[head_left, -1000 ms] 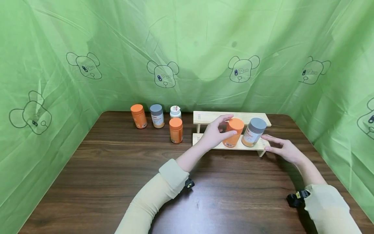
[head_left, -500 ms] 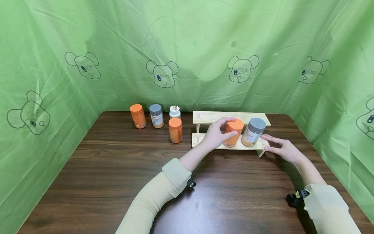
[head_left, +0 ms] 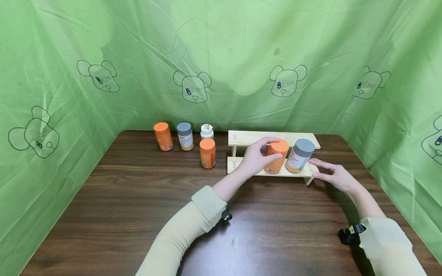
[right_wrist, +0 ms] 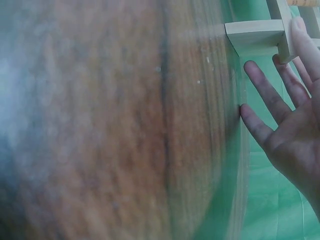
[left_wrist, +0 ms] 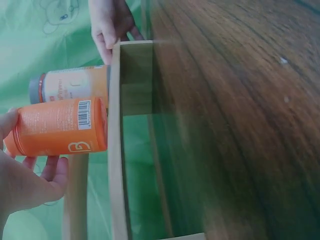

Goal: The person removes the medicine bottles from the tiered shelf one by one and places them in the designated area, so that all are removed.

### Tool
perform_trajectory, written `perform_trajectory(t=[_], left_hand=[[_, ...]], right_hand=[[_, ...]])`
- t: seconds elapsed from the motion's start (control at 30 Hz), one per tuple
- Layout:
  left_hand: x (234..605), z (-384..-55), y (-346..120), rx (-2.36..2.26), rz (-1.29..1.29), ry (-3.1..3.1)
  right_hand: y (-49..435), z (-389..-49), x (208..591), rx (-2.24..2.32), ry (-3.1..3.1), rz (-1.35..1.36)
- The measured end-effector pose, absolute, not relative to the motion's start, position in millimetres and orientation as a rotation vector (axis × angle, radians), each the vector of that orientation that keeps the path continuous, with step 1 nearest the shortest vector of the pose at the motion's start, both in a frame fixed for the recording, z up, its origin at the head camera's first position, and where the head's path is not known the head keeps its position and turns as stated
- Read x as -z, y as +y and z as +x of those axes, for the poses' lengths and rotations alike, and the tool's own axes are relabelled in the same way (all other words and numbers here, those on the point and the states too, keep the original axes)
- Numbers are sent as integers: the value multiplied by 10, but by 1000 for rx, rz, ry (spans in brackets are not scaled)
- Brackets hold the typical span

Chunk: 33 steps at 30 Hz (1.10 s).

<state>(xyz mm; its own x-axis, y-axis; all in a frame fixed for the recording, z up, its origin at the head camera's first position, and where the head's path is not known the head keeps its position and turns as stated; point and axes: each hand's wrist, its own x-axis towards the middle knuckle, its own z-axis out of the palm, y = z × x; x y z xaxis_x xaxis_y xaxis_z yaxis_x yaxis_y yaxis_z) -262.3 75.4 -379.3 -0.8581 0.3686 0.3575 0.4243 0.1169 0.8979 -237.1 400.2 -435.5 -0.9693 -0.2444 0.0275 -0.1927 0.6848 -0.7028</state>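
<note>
My left hand (head_left: 253,158) grips an orange bottle (head_left: 275,166), thumb in front and fingers behind. That bottle stands upright on the lower tier of a two-tier wooden rack (head_left: 238,165); in the left wrist view its base is right at the board. Close to its right stands a grey-lidded bottle (head_left: 297,160) with a white label, also on the lower tier. My right hand (head_left: 336,178) is at the rack's right end, fingertips right at the edge of the lower board. In the right wrist view its fingers (right_wrist: 267,92) are spread and hold nothing.
Left of the rack, on the dark wooden table (head_left: 138,214), stand an orange bottle (head_left: 164,137), a grey-lidded bottle (head_left: 185,137) and a small white bottle (head_left: 207,131). Another orange bottle (head_left: 208,154) stands in front of the white one. Green cloth (head_left: 238,46) encloses the back and sides.
My left hand has shifted slightly right, closer round the orange bottle. The bottles, the rack and my right hand look unmoved.
</note>
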Motion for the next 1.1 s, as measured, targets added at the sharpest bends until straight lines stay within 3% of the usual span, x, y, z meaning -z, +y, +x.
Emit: perform_trajectory(t=[1.1], left_hand=[[3409, -2328, 205, 1940, -755, -2373]], right_hand=[[4007, -2379, 4390, 1152, 2848, -370]])
